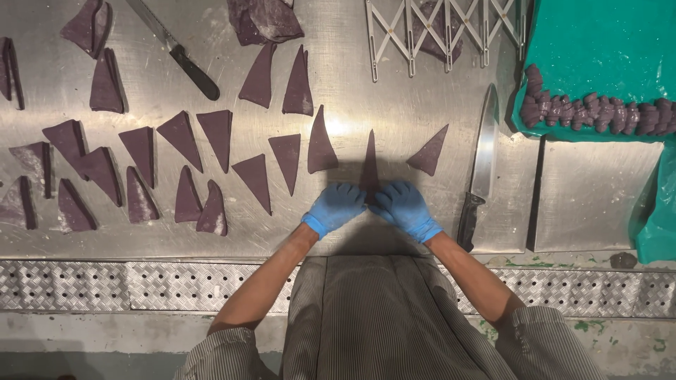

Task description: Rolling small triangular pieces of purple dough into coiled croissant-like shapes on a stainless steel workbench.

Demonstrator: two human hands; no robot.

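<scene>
A long narrow purple dough triangle [370,160] lies on the steel worktable [394,105], tip pointing away from me. My left hand [335,206] and my right hand [403,206], both in blue gloves, meet at its wide near end, fingers curled on the dough. Another purple triangle [321,144] lies just left of it, and a smaller one [429,153] to the right.
Several more purple triangles [183,162] cover the table's left half. A large knife [481,162] lies to the right, another knife [179,53] at the back left. A metal expandable cutter [443,32] is at the back. Rolled purple pieces [598,112] line a green-lined tray [605,42].
</scene>
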